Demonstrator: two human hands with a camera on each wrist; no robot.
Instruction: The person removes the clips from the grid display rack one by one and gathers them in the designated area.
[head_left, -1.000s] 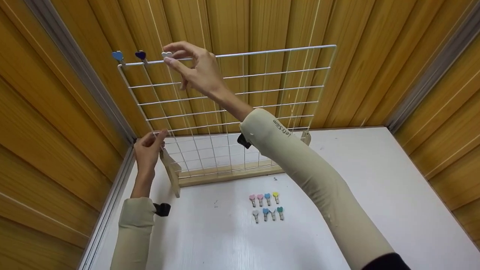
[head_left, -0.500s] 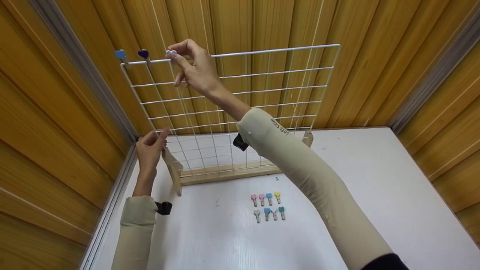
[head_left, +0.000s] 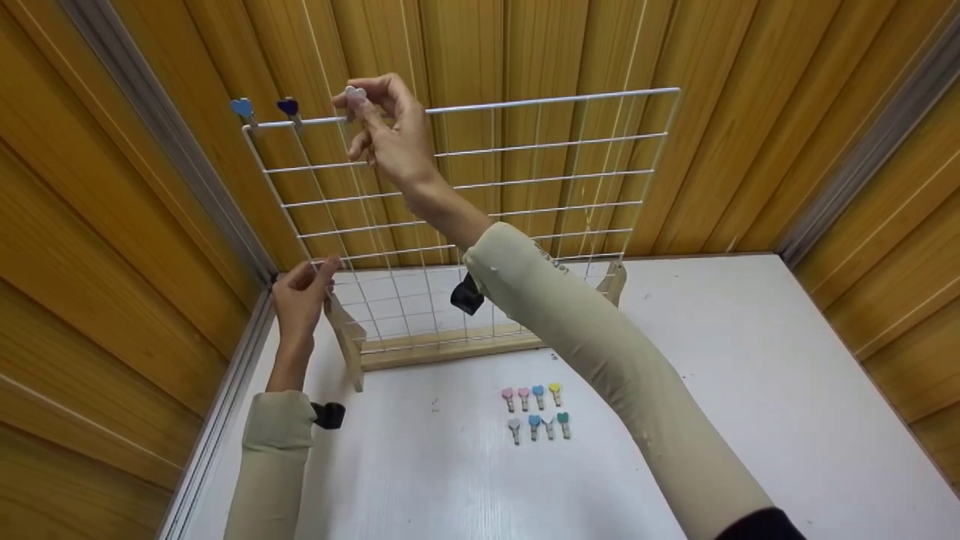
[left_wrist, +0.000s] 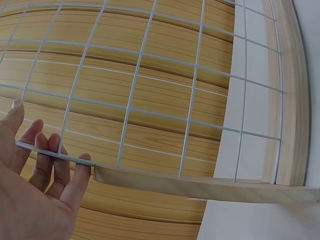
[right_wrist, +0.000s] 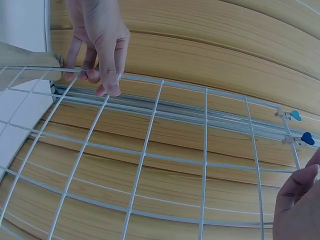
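Head view alone shows right hand [head_left: 390,135] apparently pinching pale clip [head_left: 354,96].

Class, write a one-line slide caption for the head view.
Right hand pinches a white clip at the grid top; left hand steadies its edge.

White wire grid [head_left: 525,150], wood base [head_left: 450,346]

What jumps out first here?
The white wire grid standing upright in its wooden base against the wood-panelled wall. The right hand pinches a pale heart clip at the grid's top edge, beside two blue heart clips; the left hand holds the grid's lower left side.
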